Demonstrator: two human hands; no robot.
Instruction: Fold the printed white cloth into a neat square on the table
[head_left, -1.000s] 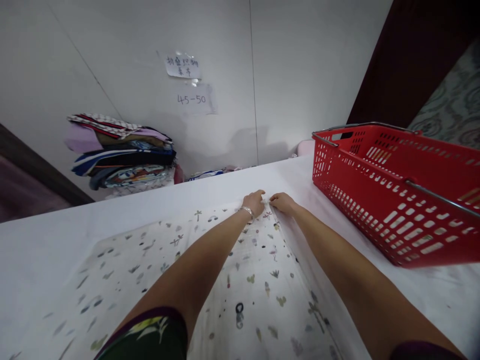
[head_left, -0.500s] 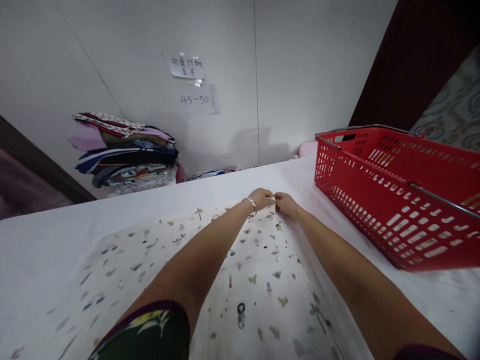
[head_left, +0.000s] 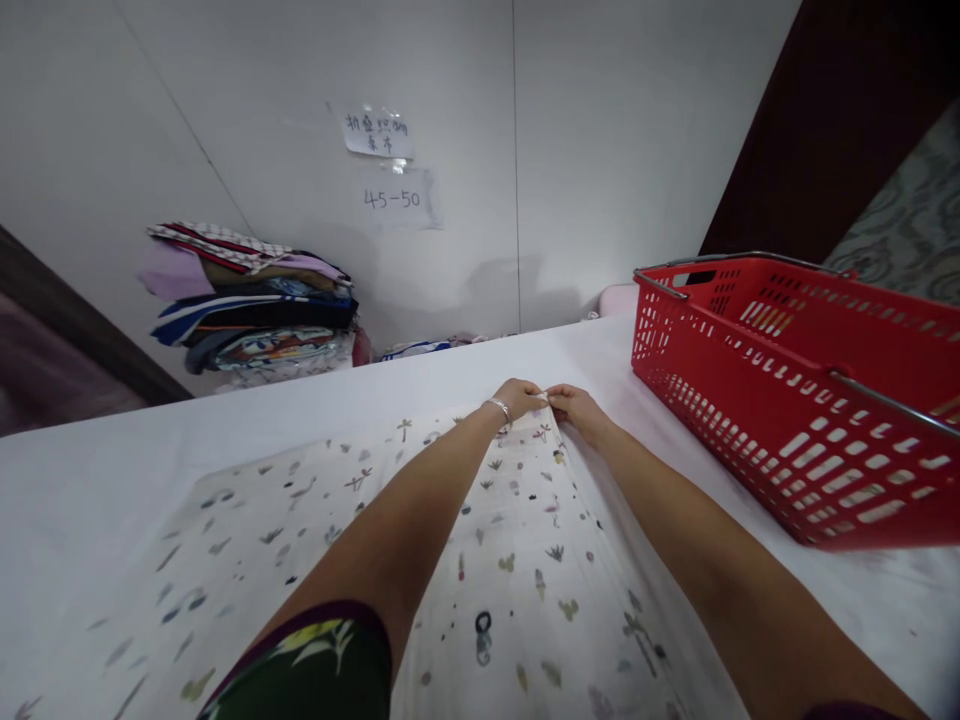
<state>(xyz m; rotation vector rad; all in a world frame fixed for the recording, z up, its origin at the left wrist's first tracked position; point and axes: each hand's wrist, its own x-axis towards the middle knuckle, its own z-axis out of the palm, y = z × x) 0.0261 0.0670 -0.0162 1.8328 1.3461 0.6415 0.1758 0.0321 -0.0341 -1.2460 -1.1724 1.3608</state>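
A thin white cloth printed with small plants, birds and other motifs lies spread on the white-covered table. At its far right corner my left hand, with a silver bracelet at the wrist, pinches the edge. My right hand is closed on the same corner, its fingertips right beside those of the left. The cloth's right edge runs from the hands down toward me. My left forearm covers part of the cloth's middle.
A red perforated basket with metal handles stands on the table at the right. Folded fabrics are stacked at the back left. Paper signs hang on the wall behind. More fabric shows beyond the table's far edge.
My right hand has shifted very slightly, its fingers still at the cloth's corner. The view has moved a little; the cloth lies almost the same.
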